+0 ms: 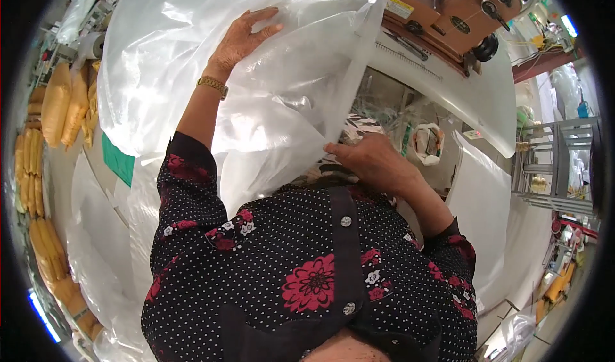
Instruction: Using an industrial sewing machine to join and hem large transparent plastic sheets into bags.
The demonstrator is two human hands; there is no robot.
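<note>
A large sheet of clear plastic film [173, 61] spreads over the work surface in front of me and hangs down toward my lap. My left hand [242, 40] rests on top of the film, its thumb and fingers apart, with a gold watch on the wrist. Low on the right, my right hand [368, 160] pinches the near corner of the film between thumb and fingers. The film stretches upward from that corner along a straight edge. A brown sewing machine [442, 16] stands beyond the film's right edge.
Scissors [410, 47] lie beside the machine on the white table [477, 102]. Below stands an open white bag [428, 143]. A metal rack [557, 163] rises at the right. Yellow-orange bundles [56, 106] are stacked on the left, near a green cloth [117, 160].
</note>
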